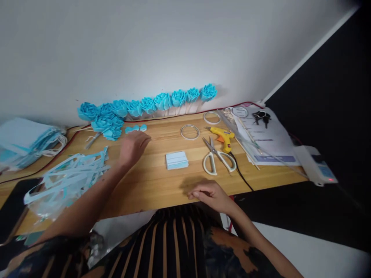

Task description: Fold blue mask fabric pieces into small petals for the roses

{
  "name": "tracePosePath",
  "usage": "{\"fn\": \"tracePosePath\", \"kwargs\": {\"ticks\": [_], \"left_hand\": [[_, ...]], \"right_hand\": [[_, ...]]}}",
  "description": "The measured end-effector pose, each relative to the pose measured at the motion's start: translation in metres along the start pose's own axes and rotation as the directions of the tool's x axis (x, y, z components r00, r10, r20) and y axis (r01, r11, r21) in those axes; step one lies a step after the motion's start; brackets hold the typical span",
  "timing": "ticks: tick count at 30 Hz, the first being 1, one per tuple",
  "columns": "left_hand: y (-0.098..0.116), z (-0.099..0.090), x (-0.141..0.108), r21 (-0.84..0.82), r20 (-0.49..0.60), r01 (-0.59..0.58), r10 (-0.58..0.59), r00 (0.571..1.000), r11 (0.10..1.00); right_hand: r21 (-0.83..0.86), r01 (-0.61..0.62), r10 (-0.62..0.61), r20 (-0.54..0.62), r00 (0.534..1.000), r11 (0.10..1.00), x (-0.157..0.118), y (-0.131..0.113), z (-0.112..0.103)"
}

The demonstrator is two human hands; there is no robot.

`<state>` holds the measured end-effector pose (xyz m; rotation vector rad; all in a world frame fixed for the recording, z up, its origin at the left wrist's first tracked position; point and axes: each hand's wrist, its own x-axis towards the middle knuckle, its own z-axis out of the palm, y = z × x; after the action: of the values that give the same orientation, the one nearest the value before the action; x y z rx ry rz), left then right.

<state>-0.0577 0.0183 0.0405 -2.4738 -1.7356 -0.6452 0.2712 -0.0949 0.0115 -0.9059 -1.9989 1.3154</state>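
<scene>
My left hand (133, 147) reaches over the table just in front of small blue cut pieces (135, 128) with rounded edges. Its fingertips point away and down, so I cannot see whether they grip anything. Near the front edge, my right hand (209, 193) rests with its fingers curled in loosely and nothing visible in them. A small stack of pale blue pleated pieces (176, 160) lies between the two hands. Right of the stack are scissors (216, 156) with white handles, blades slightly apart, beside a yellow glue gun (223, 137).
Blue fabric-like flowers (162, 101) line the wall. Two tape rolls (189, 132) lie mid-table. Pale strips (69, 177), face masks (26, 141) and a dark phone (17, 208) are left. Keys (262, 117), paper (269, 141) and a white power strip (314, 164) are right.
</scene>
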Motion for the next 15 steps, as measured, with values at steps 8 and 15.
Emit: {"fn": "tracePosePath", "kwargs": {"ticks": [8,15], "left_hand": [[0.031,0.032,-0.018,-0.122,0.081,-0.114,0.125,0.989,0.986],[0.027,0.029,-0.023,-0.145,0.076,-0.081,0.093,0.993,0.986]], "right_hand": [[-0.428,0.144,-0.183,-0.05,0.982,0.892,0.012,-0.026,-0.024],[-0.872,-0.126,-0.037,-0.163,0.986,0.474,0.103,-0.009,-0.083]]}}
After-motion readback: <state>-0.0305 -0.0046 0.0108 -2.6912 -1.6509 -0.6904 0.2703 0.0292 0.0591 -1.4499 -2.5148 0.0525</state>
